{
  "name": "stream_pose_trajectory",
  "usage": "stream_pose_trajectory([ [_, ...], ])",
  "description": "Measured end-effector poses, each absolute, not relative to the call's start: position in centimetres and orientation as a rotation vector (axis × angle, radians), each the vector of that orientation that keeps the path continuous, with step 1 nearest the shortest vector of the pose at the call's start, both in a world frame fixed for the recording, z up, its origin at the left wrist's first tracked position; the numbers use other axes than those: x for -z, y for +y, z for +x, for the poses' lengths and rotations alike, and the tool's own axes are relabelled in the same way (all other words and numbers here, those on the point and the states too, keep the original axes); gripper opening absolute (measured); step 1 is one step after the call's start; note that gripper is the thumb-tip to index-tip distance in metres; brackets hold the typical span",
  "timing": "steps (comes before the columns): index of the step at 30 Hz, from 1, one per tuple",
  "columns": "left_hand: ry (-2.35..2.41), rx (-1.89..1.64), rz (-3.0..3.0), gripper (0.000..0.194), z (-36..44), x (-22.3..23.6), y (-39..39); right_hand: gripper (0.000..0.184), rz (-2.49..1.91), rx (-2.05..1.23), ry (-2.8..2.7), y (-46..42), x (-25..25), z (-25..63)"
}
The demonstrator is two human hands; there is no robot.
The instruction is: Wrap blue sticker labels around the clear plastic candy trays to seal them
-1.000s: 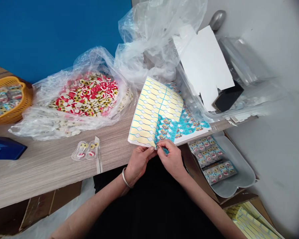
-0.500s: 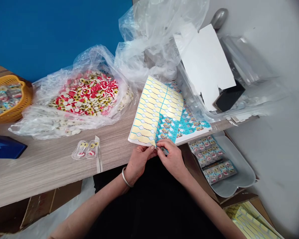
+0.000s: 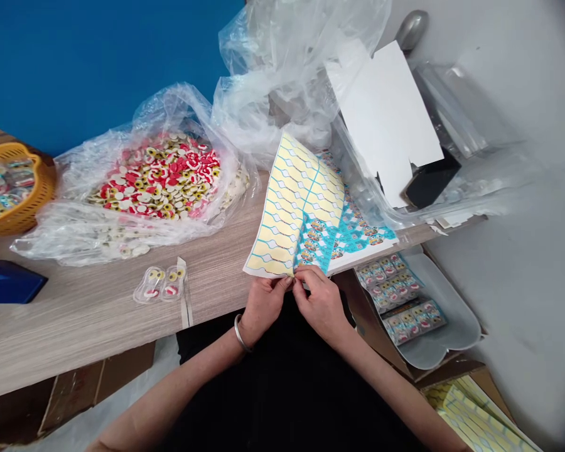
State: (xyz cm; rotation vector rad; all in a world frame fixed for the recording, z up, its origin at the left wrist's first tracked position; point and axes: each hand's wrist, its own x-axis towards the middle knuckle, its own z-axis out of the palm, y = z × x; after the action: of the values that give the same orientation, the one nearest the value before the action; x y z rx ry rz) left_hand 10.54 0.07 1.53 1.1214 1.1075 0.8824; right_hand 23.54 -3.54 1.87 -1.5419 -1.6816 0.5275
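Note:
A sticker sheet with pale yellow backing and blue lines tilts up over the table's front edge. Some blue printed labels remain at its lower right. My left hand pinches the sheet's lower edge, thumb on top. Close beside it, the fingertips of my right hand are pressed together at the same lower corner; whatever they pinch is too small to make out. Under the sheet lies another printed label sheet. Left of my hands, two small clear packs with eye and mouth pieces lie near a strip of tape.
A plastic bag full of red, white and yellow pieces lies behind. An orange basket and blue tape dispenser stand at left. Right of me, a grey tray holds filled packs, above a box of yellow sheets.
The sheet's upper part has bent and risen slightly. Both hands stay pinched at its lower corner, with only small finger movement. The whole view has shifted a little.

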Motion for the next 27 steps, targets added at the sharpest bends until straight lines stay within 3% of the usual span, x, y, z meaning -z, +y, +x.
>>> stream_pose_trajectory([
  [15,0.896,-0.808,0.497,0.019,10.6,-1.1,-0.3,0.01,-1.419,-1.132,-1.096,-2.6,-1.1,24.8],
  [27,0.929,-0.85,0.685,0.018,10.7,-0.9,-0.5,0.011,-1.522,-0.646,-1.532,-3.4,-1.6,23.7],
])
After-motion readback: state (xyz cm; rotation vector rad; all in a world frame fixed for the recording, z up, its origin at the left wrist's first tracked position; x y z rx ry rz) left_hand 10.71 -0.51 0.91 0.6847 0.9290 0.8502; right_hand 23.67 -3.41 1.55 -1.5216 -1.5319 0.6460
